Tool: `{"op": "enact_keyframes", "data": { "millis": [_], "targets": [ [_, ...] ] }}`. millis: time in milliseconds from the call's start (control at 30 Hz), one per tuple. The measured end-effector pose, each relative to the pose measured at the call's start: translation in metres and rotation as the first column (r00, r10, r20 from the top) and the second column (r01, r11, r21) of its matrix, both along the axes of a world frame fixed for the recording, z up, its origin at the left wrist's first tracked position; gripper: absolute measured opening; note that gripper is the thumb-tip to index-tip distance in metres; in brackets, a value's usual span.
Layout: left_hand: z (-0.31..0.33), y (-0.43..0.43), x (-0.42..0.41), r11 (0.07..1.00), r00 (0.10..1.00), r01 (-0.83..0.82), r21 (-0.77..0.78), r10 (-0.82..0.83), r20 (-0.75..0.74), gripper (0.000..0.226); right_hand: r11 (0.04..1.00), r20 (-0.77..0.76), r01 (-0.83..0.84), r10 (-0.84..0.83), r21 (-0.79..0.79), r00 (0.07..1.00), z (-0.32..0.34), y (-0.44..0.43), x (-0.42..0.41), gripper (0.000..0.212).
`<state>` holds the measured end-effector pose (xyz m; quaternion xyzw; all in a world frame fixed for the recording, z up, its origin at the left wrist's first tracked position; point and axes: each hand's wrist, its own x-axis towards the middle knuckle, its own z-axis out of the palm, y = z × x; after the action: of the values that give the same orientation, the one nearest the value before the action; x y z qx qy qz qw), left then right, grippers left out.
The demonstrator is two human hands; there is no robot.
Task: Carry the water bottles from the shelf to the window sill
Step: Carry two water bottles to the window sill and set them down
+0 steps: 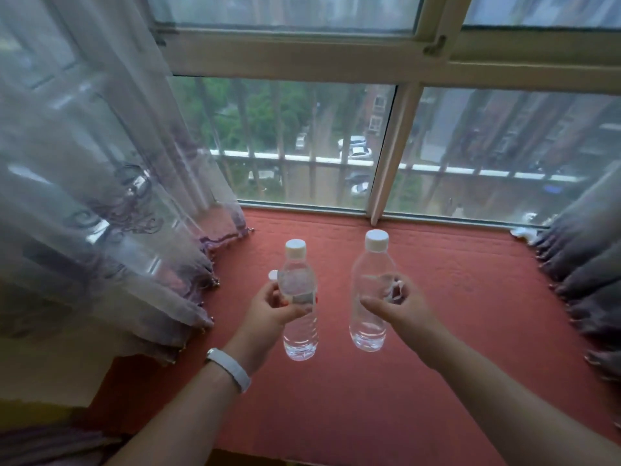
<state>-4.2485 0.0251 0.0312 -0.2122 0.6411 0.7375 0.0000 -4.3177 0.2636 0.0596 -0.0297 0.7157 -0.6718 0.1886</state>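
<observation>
Left hand (272,306): I've wrapped it round a clear bottle (300,317) — upright.
Right hand (400,302): clasping its taller bottle (369,297) mid-body.
Red sill pad (453,297): below both — ready to set down.

The window sill (437,297) is a broad ledge covered by a rust-red quilted mat, running from the window glass at the back to the near edge. A sheer pale curtain (141,264) with a beaded hem drapes onto its left side, and a darker grey curtain (584,280) spills onto its right side. A small white bottle cap (273,275) shows just beside the left hand; whether that bottle stands on the mat cannot be told. The middle of the mat is bare red cloth
</observation>
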Motion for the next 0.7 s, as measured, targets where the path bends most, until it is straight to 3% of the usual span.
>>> {"op": "enact_keyframes", "data": {
  "millis": [167,467,567,700],
  "targets": [
    [-0.019,0.012,-0.042,0.994,0.997,0.064,-0.087,-0.059,0.052,0.052,0.995,-0.003,0.039,-0.039,0.088,0.999,-0.016,0.006,-0.033,0.036],
    [-0.087,0.05,-0.095,0.973,0.996,0.032,-0.227,-0.012,0.091,0.057,0.956,0.083,0.055,-0.082,0.287,0.993,-0.095,0.016,-0.086,0.045],
    [-0.119,0.058,-0.108,0.966,0.99,-0.003,-0.26,0.039,0.134,0.061,0.958,0.112,0.049,-0.084,0.282,0.99,-0.13,0.018,-0.098,0.057],
    [-0.16,0.062,-0.123,0.962,0.982,0.004,-0.275,0.048,0.184,0.061,0.947,0.131,0.05,-0.096,0.318,0.987,-0.171,0.017,-0.11,0.052]
  ]
}}
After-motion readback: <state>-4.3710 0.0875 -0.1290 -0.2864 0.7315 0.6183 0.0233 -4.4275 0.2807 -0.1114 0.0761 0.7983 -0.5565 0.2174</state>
